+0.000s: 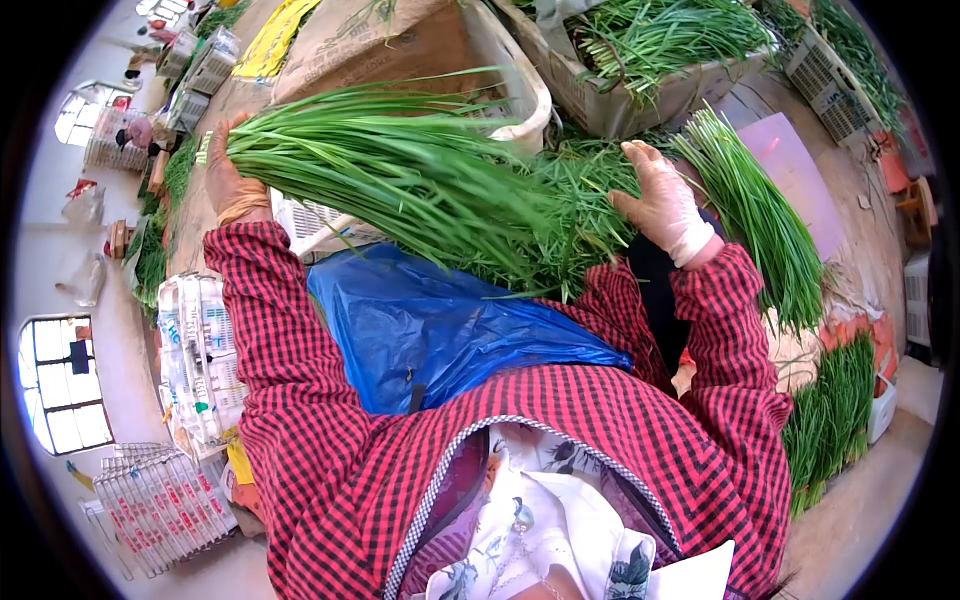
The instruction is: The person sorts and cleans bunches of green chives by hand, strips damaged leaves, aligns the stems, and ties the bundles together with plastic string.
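Observation:
My left hand [234, 182] is wrapped round the white stem ends of a big bunch of garlic chives [380, 150]. Its green leaves fan out to the right across the front of my body and blur toward the tips. Several tan rubber bands [242, 206] circle my left wrist. My right hand [662, 195], in a thin pale glove, hangs with fingers apart and nothing in it. Just right of it lies a straight, tidy bundle of chives [760, 220]. Loose cut leaves [590, 190] are heaped between my hands, and a blue plastic sheet [430, 320] covers my lap.
A cardboard-lined white crate [525, 85] stands ahead. Behind it on the right, a box [620, 105] is piled with chives. A pink board [795, 175] lies beside the bundle. More chives [830, 420] are at lower right. White crates [200, 350] stack on my left.

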Motion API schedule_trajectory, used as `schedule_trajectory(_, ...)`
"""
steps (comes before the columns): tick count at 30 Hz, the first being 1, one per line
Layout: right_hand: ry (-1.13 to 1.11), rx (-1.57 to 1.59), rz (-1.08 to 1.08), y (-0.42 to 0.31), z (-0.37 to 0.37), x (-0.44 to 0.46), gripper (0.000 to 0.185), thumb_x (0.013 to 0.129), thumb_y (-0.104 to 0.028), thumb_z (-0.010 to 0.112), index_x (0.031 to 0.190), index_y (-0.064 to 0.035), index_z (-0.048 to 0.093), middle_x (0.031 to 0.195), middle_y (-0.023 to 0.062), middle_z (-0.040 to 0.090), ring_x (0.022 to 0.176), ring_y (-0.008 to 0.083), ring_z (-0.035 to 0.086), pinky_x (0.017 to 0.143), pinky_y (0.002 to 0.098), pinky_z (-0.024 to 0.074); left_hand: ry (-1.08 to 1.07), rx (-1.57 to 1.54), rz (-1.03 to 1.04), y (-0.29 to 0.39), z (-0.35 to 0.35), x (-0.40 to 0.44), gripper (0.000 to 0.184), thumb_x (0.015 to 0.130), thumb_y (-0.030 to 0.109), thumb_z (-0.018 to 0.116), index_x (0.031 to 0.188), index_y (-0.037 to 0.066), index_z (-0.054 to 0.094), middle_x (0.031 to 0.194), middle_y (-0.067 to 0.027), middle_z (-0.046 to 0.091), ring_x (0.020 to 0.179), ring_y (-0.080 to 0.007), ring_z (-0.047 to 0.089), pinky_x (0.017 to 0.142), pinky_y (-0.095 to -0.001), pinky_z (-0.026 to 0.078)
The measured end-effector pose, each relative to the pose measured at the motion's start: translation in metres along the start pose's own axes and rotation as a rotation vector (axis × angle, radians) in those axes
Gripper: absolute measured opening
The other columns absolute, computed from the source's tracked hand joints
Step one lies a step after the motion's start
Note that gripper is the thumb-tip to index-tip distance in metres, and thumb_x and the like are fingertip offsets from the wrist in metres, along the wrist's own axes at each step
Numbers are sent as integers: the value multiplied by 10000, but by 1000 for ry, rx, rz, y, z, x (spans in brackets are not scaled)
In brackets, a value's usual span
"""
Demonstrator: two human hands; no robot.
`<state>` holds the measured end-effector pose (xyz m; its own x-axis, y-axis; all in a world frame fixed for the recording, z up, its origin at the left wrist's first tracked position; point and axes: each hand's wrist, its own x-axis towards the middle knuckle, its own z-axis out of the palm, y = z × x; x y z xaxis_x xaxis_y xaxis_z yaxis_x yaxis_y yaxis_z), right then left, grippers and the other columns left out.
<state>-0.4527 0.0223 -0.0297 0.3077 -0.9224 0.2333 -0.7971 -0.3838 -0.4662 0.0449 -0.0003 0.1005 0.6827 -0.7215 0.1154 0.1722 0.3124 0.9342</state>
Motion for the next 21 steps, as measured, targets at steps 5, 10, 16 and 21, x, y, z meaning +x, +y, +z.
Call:
schedule_trajectory(5,-67,687,-29,-30,-5,25,623,868,-334,729,1327,43,543,1265,225,619,1213,314,586,1053,367,429,26,159,6,20,-10,-5,319,919,215,690,1072,-65,679,998,-156,707,912,-252,683,820,-374,581)
schedule_trajectory(10,-421,1066,-65,-87,-48,57,769,890,-399,720,1450,35,419,1385,153,564,1287,224,511,1100,350,373,-504,-35,-292,19,33,-44,266,915,202,685,1087,7,628,902,-90,678,839,-233,652,832,-357,541)
schedule_trajectory(16,-609,1496,-285,-127,-27,73,1049,807,-414,805,1553,-19,183,1496,153,419,1377,265,405,1154,380,312,-1113,-125,-412,11,151,-137,361,925,179,641,1230,21,532,914,-68,654,855,-221,633,814,-342,524)
schedule_trajectory(21,-381,1781,-116,-112,6,63,745,832,-303,804,1433,-67,432,1252,60,604,1092,158,604,970,313,480,-1086,170,-443,-26,205,-123,336,894,155,709,1163,-7,589,969,-127,705,885,-216,712,776,-322,599)
